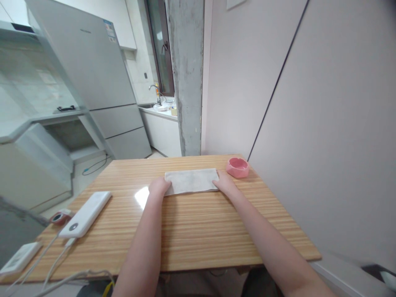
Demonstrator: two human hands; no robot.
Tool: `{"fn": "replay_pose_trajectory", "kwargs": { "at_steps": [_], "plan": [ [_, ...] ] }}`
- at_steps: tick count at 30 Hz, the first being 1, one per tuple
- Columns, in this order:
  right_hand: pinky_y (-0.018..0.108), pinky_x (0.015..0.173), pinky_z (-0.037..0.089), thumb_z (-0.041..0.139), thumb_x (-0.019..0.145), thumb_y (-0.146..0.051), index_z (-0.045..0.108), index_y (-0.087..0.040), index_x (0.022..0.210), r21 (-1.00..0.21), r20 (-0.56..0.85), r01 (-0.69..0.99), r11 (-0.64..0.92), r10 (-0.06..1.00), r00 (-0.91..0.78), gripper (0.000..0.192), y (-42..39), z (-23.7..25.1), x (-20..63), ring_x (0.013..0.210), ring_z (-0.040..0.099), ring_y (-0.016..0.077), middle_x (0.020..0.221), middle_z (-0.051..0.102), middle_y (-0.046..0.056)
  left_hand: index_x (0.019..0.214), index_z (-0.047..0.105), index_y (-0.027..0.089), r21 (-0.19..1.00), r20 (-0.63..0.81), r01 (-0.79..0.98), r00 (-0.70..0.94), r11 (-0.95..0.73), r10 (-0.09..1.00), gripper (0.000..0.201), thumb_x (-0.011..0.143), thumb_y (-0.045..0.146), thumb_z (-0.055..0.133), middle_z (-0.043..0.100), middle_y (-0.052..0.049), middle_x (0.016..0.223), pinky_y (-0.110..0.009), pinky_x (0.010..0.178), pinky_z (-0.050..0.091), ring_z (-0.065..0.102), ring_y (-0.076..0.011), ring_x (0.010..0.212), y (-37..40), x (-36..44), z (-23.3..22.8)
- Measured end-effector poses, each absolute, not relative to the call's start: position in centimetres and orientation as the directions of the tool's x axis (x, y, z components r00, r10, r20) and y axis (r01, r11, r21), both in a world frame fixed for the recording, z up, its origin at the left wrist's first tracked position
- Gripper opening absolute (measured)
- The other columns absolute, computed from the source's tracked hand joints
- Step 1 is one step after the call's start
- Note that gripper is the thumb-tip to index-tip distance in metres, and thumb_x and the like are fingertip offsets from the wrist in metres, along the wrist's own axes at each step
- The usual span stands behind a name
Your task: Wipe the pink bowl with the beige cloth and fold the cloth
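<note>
A pale grey folded cloth (192,181) lies as a long flat strip across the far half of the wooden table. At its left end my left hand (159,187) grips the edge, with the thumb on top and the fingers hidden beneath or behind it. My right hand (223,182) pinches the right end in the same way, thumb over the cloth. Just beyond my right hand, near the table's right edge, stands a pink ashtray (237,167).
On the left of the wooden table (204,235) lie a white power bank (86,214) with cables, a small reddish round object (59,217) and a white box-like device (20,258). A wall (309,123) borders the right side. A grey fridge (93,70) stands behind.
</note>
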State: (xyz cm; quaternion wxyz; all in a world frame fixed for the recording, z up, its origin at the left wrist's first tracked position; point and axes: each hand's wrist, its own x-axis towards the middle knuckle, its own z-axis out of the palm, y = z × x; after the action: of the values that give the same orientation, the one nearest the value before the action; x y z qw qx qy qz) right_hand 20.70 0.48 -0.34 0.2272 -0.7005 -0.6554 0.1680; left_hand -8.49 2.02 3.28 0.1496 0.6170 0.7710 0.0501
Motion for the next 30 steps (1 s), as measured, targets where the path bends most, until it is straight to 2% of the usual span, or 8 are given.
{"fn": "replay_pose_trajectory", "kwargs": {
  "at_steps": [2,4,8,14,18,23,30],
  "plan": [
    [0.03,0.09,0.042,0.064,0.073,-0.019,0.05,-0.015,0.127,-0.553,0.063,0.832,-0.046,0.993,0.096,0.056,0.6,-0.4,20.6,0.107,0.059,0.024,0.117,0.064,0.013,0.094,0.062,0.016,0.272,-0.146,0.94,-0.169,0.204,0.975,0.03,0.082,0.039,0.047,0.067,-0.019,0.109,-0.034,0.078,0.046,0.062,-0.0301,0.104,2.1,-8.3,3.3],
    [0.03,0.091,0.042,0.061,0.075,-0.017,0.047,-0.013,0.13,-0.557,0.1,0.83,-0.024,0.99,0.096,0.057,0.7,-0.3,20.5,0.108,0.059,0.0232,0.12,0.062,0.013,0.098,0.06,0.016,0.297,-0.061,0.932,-0.197,0.207,0.978,0.031,0.085,0.038,0.043,0.067,-0.018,0.108,-0.034,0.077,0.046,0.063,-0.0287,0.102,2.1,-8.1,3.4],
    [0.03,0.093,0.041,0.053,0.083,-0.018,0.056,-0.014,0.121,-0.564,0.14,0.826,0.007,0.986,0.087,0.039,0.7,0.2,20.5,0.108,0.059,0.0217,0.119,0.063,0.012,0.095,0.058,0.016,0.327,0.098,0.926,-0.233,0.19,0.968,0.028,0.089,0.032,0.037,0.068,-0.017,0.102,-0.034,0.075,0.045,0.063,-0.0274,0.097,2.2,-8.0,3.4],
    [0.03,0.091,0.043,0.053,0.081,-0.02,0.055,-0.011,0.124,-0.522,0.067,0.852,-0.031,0.995,0.077,0.044,0.5,0.7,20.9,0.109,0.06,0.0246,0.121,0.063,0.015,0.102,0.059,0.015,0.306,-0.017,0.936,-0.175,0.172,0.984,0.027,0.082,0.033,0.052,0.068,-0.017,0.106,-0.031,0.078,0.045,0.063,-0.0269,0.1,2.6,-8.4,2.4],
    [0.029,0.086,0.045,0.054,0.077,-0.016,0.056,-0.012,0.123,-0.46,0.064,0.887,-0.028,0.996,0.065,0.047,0.4,0.8,21.3,0.108,0.061,0.0256,0.119,0.065,0.014,0.096,0.062,0.014,0.271,-0.094,0.941,-0.181,0.2,0.979,0.027,0.084,0.034,0.049,0.067,-0.019,0.108,-0.033,0.079,0.045,0.062,-0.0298,0.103,2.6,-8.4,2.1],
    [0.031,0.085,0.045,0.06,0.076,-0.021,0.062,-0.014,0.113,-0.413,0.055,0.908,-0.077,0.993,0.109,0.038,0.3,0.5,21.5,0.104,0.062,0.0266,0.11,0.068,0.015,0.097,0.06,0.016,0.289,0.018,0.948,-0.147,0.136,0.989,0.024,0.085,0.031,0.046,0.067,-0.016,0.105,-0.032,0.076,0.045,0.063,-0.0271,0.098,2.4,-7.9,2.7],
    [0.03,0.088,0.043,0.061,0.076,-0.016,0.065,-0.013,0.106,-0.405,0.072,0.914,-0.032,0.995,0.066,0.031,0.6,0.3,21.6,0.105,0.061,0.025,0.109,0.068,0.015,0.085,0.057,0.019,0.329,0.185,0.943,-0.114,0.048,0.976,0.016,0.086,0.03,0.047,0.067,-0.011,0.098,-0.031,0.077,0.043,0.061,-0.0241,0.095,2.4,-7.5,3.2]
  ]
}}
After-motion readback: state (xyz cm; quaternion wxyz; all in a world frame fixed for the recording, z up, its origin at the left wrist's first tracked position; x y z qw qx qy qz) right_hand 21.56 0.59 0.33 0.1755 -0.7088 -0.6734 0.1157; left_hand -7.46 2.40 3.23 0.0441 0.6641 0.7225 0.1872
